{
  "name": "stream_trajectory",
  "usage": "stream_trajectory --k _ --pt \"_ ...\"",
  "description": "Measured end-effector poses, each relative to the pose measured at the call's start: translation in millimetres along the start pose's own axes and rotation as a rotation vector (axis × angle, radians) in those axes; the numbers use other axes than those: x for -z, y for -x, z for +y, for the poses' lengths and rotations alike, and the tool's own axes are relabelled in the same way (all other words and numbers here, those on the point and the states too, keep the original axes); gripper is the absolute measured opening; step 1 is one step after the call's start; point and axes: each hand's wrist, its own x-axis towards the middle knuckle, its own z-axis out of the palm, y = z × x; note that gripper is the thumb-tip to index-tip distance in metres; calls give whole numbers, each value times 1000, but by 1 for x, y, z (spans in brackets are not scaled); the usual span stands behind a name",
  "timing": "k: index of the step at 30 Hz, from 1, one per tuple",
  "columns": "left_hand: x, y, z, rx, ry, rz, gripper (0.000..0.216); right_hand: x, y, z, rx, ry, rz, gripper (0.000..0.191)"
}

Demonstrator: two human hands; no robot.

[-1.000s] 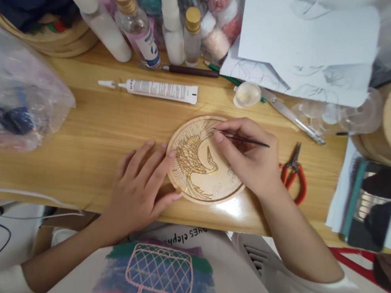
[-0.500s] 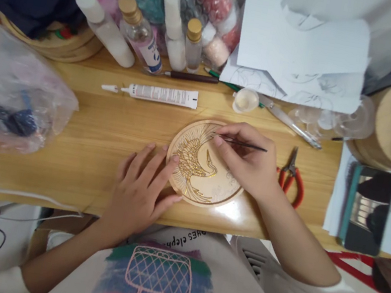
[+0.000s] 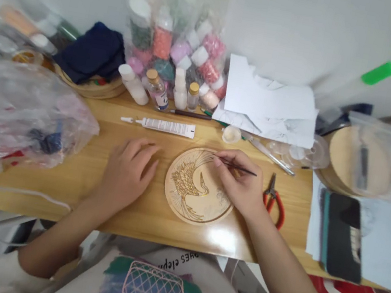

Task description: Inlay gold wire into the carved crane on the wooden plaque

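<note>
A round wooden plate (image 3: 209, 209) lies on the table, with a crane outlined in gold wire and faint pencilled swirls on its face. My right hand (image 3: 241, 185) rests over the plate's upper right side, pinching slim black tweezers (image 3: 242, 168). Their tips point left at the fine lines near the plate's top. To the left of the plate, apart from it, is my left hand (image 3: 129, 167), slightly blurred. Its fingers are loosely bent and spread, with nothing in them.
Behind the plate lie a white glue tube (image 3: 168, 127) and a small round cup (image 3: 231, 134). Red-handled pliers (image 3: 277, 209) sit right of my right hand. Farther right is a phone (image 3: 344, 236) on papers. A plastic bag (image 3: 26, 116) fills the left; bottles (image 3: 158, 90) stand at the back.
My left hand has come off the plate's edge and moved left. The right hand keeps the tweezers at the plate's top. The view has tilted up, showing more of the wall.
</note>
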Motion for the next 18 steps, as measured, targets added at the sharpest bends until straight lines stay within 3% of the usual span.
stream_trajectory --k 4,10,15,18 --pt "-1 -21 -3 -28 -38 -156 21 3 -1 -2 43 54 11 4" --pt "6 -26 12 0 -188 -325 26 4 -1 -1 15 70 1 3" --pt "18 -24 14 -34 -224 -370 26 3 -1 0 16 57 9 2" --pt "32 -6 8 -95 -50 -361 30 3 -1 -1 17 71 9 2"
